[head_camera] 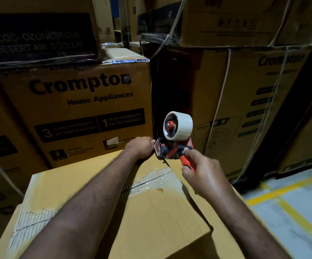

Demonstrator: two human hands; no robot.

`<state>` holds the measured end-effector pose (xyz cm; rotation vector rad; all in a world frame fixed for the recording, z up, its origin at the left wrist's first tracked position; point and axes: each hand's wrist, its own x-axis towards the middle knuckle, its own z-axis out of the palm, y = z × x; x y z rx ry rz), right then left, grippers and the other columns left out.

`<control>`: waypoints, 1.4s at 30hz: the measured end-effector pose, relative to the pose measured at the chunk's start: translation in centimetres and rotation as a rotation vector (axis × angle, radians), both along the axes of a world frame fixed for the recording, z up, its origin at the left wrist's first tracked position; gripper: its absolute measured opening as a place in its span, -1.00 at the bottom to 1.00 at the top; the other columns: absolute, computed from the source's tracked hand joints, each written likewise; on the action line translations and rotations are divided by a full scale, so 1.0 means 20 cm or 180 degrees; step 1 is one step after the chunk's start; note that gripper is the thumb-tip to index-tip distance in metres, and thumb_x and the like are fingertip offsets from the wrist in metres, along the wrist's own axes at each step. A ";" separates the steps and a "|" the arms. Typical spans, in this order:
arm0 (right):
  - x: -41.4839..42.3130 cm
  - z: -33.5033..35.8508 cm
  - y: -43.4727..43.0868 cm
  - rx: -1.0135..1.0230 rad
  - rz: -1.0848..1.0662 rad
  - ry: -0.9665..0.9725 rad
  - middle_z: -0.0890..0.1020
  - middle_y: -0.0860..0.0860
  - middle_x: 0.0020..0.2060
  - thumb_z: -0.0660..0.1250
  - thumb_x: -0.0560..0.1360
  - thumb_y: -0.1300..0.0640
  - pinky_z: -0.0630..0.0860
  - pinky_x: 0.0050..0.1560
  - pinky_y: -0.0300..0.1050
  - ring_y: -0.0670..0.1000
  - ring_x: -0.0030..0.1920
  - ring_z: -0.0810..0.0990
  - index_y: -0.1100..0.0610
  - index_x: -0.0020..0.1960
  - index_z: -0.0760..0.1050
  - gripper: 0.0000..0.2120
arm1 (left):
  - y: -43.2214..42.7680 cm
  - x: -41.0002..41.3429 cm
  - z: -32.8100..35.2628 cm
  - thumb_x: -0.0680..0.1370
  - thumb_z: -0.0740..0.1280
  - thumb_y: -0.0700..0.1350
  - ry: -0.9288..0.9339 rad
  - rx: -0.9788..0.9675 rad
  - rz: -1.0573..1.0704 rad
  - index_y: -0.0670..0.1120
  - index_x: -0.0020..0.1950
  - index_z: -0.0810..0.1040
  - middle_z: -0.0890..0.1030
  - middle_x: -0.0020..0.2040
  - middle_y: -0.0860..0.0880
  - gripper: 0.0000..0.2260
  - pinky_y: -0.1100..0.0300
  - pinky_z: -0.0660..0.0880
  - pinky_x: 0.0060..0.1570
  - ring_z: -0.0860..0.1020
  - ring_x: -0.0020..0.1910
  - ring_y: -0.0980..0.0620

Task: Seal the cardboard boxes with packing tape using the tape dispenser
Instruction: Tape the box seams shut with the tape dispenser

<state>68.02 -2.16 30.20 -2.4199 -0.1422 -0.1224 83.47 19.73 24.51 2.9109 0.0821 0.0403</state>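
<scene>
Dispenser status: tape dispenser (170, 148) is off the surface, held just above the far edge of the cardboard box (160, 221), roughly over the centre seam. Right hand (203, 178) is wrapped round its orange handle (189, 164), thumb up against the handle's top end. Roll of whitish tape (182, 126) sits on the orange hub, top of the tool, tilted towards the camera.

Left hand (139, 147) is at the box's far edge, knuckles up, fingers curled down and away. It touches the dispenser's front plate. Fingertips are hidden behind the back of the hand, so can't tell whether it is pinching tape or just bracing.

Box top: outer paper torn off in a patch (157, 181) along the seam, corrugation exposed, some clear film over it. Second stripped patch (30, 219) at the near-left corner. Box sits in the foreground under both forearms.

Behind: Crompton carton (80, 113) straight ahead, printed "Home Appliances" and warranty panels. Another carton (39, 38) stacked on it, marked "DESERT AIR COOLER". To the right, more Crompton cartons (245, 101) bound with pale strapping (224, 94). Grey floor (301, 212) at lower right with yellow lines (282, 189).
</scene>
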 end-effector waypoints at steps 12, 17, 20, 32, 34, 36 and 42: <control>-0.19 0.07 -0.15 -0.0372 0.0059 0.0164 0.47 -0.10 -0.01 0.30 0.56 0.01 0.66 -0.22 -0.03 -0.02 -0.20 0.60 -0.28 0.42 0.32 -0.53 | -0.02 -0.01 -0.02 0.70 0.00 0.11 0.0015 -0.0015 0.0119 -0.06 0.48 0.40 0.47 0.45 -0.10 -0.55 -0.05 0.38 0.34 0.42 0.42 -0.09; -0.28 0.09 -0.17 -0.0555 0.0048 0.0112 0.46 -0.11 -0.04 0.29 0.57 0.00 0.64 -0.21 -0.12 -0.10 -0.20 0.57 -0.28 0.42 0.29 -0.53 | -0.04 -0.02 -0.04 0.69 0.01 0.13 -0.0018 -0.0158 0.0130 -0.04 0.48 0.40 0.47 0.45 -0.09 -0.55 -0.05 0.39 0.34 0.43 0.42 -0.10; -0.33 0.11 -0.21 -0.0556 -0.0014 0.0243 0.48 -0.08 -0.02 0.31 0.55 0.00 0.63 -0.30 -0.14 -0.07 -0.28 0.59 -0.31 0.41 0.31 -0.53 | -0.02 -0.01 -0.06 0.69 0.01 0.14 -0.0086 -0.0231 0.0137 -0.01 0.46 0.41 0.50 0.42 -0.10 -0.56 -0.05 0.44 0.28 0.46 0.37 -0.11; -0.55 0.14 -0.28 -0.0589 -0.0246 0.0425 0.55 -0.08 -0.15 0.37 0.52 -0.01 0.58 -0.34 -0.17 -0.07 -0.32 0.58 -0.32 0.37 0.35 -0.53 | 0.00 -0.04 -0.07 0.68 0.06 0.11 -0.0302 -0.0275 -0.0010 0.03 0.42 0.42 0.51 0.37 -0.09 -0.62 -0.25 0.33 0.31 0.48 0.31 -0.15; -0.55 0.12 -0.27 -0.0568 -0.0315 0.0363 0.57 -0.04 -0.09 0.36 0.53 -0.01 0.59 -0.35 -0.17 -0.05 -0.30 0.59 -0.33 0.38 0.34 -0.52 | -0.06 -0.11 -0.03 0.65 0.19 0.02 -0.0727 0.0047 0.0000 0.02 0.38 0.46 0.51 0.31 -0.06 -0.69 -0.25 0.33 0.35 0.47 0.27 -0.09; -0.54 0.10 -0.27 -0.0599 -0.0280 0.0302 0.58 -0.03 -0.03 0.36 0.52 -0.02 0.63 -0.27 -0.07 -0.01 -0.24 0.61 -0.32 0.38 0.33 -0.51 | -0.14 -0.23 0.01 0.63 0.27 0.00 -0.1053 0.0010 -0.0150 0.03 0.36 0.49 0.50 0.29 -0.01 -0.70 -0.11 0.41 0.31 0.46 0.23 -0.02; -0.53 0.11 -0.28 -0.0548 -0.0057 0.0211 0.57 0.01 0.03 0.32 0.51 0.02 0.66 -0.24 0.00 0.04 -0.23 0.62 -0.29 0.38 0.35 -0.52 | -0.21 -0.48 -0.05 0.72 0.08 0.02 0.0198 -0.0417 -0.1213 0.15 0.52 0.37 0.32 0.58 0.03 -0.63 -0.16 -0.05 0.56 0.13 0.60 0.04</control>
